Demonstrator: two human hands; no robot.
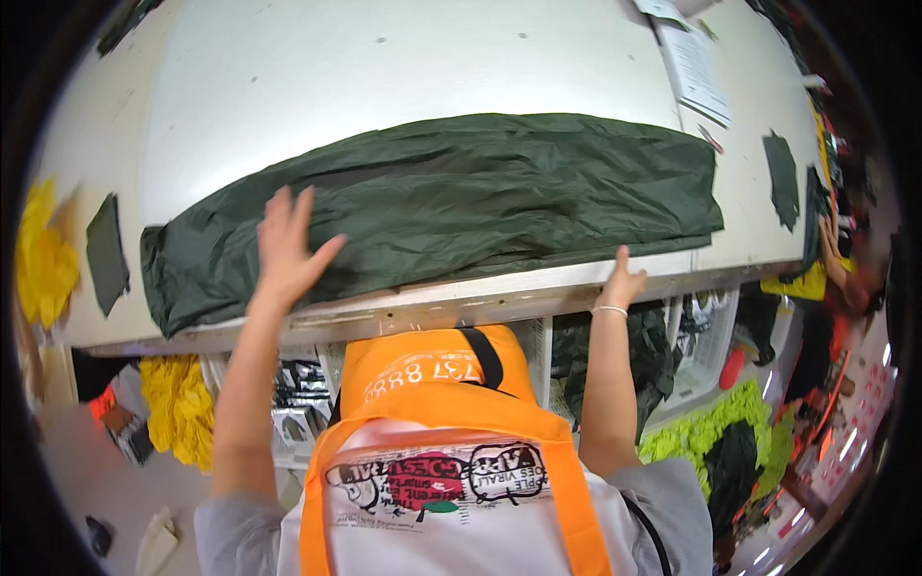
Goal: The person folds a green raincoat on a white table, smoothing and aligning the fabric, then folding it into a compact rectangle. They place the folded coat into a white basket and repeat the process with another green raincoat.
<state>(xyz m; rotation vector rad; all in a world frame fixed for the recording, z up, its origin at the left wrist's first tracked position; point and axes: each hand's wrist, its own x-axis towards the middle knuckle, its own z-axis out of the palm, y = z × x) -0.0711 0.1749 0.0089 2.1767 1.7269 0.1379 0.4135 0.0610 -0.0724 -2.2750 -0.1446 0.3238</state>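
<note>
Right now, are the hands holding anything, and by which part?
The left hand grips nothing; it is spread open over the dark green cloth. The right hand is at the cloth's near edge; whether it grips, I can't tell.

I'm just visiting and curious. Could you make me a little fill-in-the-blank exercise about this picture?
1. The left hand, fingers spread, is at the long dark ____ cloth.
2. A bracelet circles the wearer's ____ wrist.
3. The straps over the white shirt are ____.
4. The bundle at the table's far left edge is ____.

Missing words: green; right; orange; yellow.
</note>
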